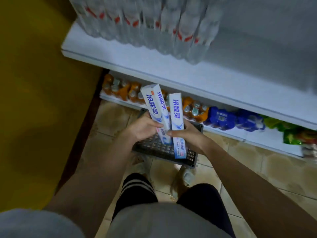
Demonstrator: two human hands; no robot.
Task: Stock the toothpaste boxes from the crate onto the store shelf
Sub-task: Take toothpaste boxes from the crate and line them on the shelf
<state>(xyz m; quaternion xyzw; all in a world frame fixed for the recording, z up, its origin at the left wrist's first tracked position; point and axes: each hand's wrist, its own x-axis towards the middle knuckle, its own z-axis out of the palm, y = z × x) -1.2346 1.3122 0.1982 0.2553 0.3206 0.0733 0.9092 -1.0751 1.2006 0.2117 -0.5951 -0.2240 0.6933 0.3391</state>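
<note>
Two white-and-blue glossy cardboard toothpaste boxes (155, 107); dark grey matt plastic lattice crate (164, 152); smooth white painted shelf board (171, 73); clear shiny plastic-wrapped bottle packs (154, 28); beige glazed floor tiles (240, 160).

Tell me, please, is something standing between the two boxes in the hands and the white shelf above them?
Nothing visible blocks the way. The left hand and right hand hold the toothpaste boxes over the crate, with open air up to the white shelf. On the shelf, wrapped water bottles fill the left back; its front strip and right part look bare.
</note>
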